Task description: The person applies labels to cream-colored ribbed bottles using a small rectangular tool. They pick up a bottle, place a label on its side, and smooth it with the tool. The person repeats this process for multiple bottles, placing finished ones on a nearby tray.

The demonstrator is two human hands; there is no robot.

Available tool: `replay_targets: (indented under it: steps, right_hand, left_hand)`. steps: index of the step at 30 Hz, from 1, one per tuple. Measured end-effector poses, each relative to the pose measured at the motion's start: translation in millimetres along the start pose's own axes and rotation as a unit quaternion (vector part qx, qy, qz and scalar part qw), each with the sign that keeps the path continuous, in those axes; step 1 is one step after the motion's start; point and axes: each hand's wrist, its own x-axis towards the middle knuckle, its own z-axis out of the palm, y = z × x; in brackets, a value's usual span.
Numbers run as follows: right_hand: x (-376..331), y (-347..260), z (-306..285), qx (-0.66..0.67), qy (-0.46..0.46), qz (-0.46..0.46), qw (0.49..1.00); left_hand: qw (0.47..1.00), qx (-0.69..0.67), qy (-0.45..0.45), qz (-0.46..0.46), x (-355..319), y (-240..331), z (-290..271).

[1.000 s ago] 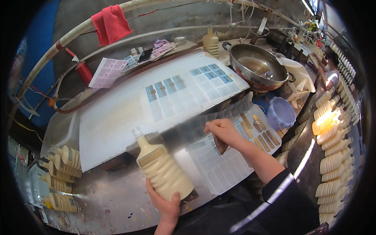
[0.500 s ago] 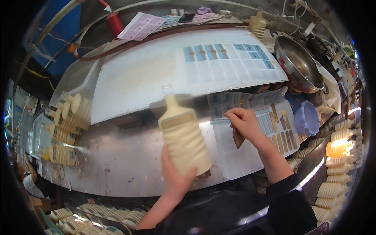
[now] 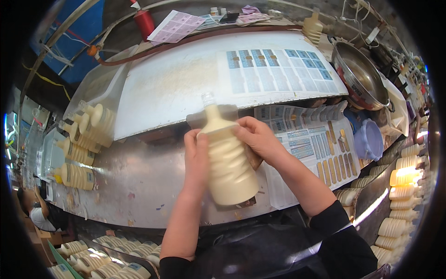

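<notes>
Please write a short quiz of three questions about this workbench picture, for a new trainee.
1. True or false: both hands are on the cream ribbed bottle.
2. Which lies right of the bottle? A) sticker sheets B) a red cloth C) a keyboard
3. Fill in: the metal bowl stands at the table's far ____ side.

Key:
1. True: the left hand and right hand grip it.
2. A, the sticker sheets.
3. Right.

Bottle's (image 3: 227,162) far side hidden, label sheet (image 3: 302,149) print too small
</notes>
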Motion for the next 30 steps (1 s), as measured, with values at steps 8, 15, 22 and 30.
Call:
replay_targets:
  steps: [8, 15, 22, 30]
  right_hand:
    - [3.3, 10.2, -0.1, 0.065, 0.004, 0.014, 0.998]
    - [-0.3, -24.4, -20.7, 0.13, 0.082, -0.038, 0.987]
    - [-8.9, -25.9, 35.9, -0.259, 0.163, -0.311, 0.9]
    - [5.2, 32.5, 12.3, -0.046, 0.262, -0.226, 0.937]
  left_hand:
    - [0.997, -0.077, 0.005, -0.019, 1.5, -5.8, 1.4]
    - [0.982, -0.173, 0.002, -0.071, -1.6, 8.1, -1.6]
    - [0.998, -0.047, -0.012, -0.041, 2.2, 0.2, 0.7]
    - [0.969, -0.223, -0.019, -0.101, -2.7, 6.0, 3.0]
